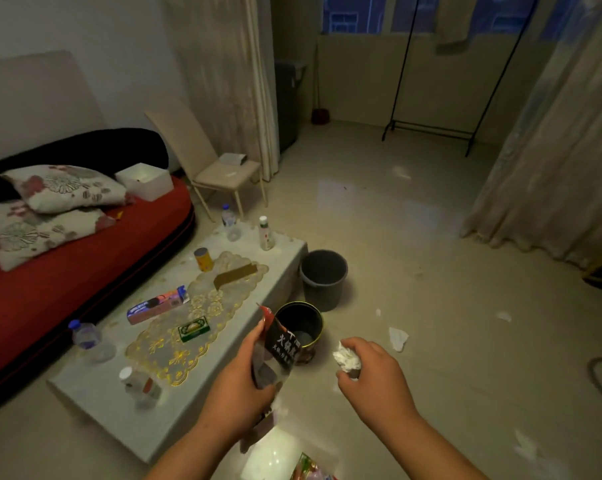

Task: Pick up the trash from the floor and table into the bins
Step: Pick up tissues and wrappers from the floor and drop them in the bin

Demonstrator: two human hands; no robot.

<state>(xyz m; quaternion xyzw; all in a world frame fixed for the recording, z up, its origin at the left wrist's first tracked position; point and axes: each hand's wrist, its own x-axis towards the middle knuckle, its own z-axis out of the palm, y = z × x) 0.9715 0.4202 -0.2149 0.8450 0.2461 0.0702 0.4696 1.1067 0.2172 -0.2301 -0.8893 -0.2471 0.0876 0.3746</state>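
Nearly upright, top toward the tin bin [301,318], the packet [279,344] sits in the left grip [233,389]; the right grip [375,372], knuckles up, pinches crumpled tissue [346,356].

The black packet [280,344] hides part of the tin bin [304,323] rim, and the left hand [237,386] covers the packet's lower half. A colourful wrapper [310,470] is cut off at the bottom edge.
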